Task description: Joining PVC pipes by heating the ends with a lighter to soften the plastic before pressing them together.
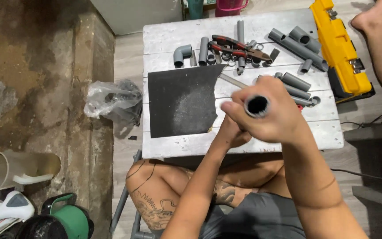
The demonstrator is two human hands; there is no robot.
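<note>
Over the white table [173,37], right hand [273,113] closes its grip on grey pipe [257,106], left hand [235,132] curled beneath, contents unclear; best kept square to black sandpaper [180,99].

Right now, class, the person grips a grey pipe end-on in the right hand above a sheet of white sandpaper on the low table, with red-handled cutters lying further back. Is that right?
Not quite. The head view shows the sandpaper sheet is black, not white. The rest holds: the right hand grips the grey pipe end-on over the low table, and the red-handled cutters lie further back.
</note>
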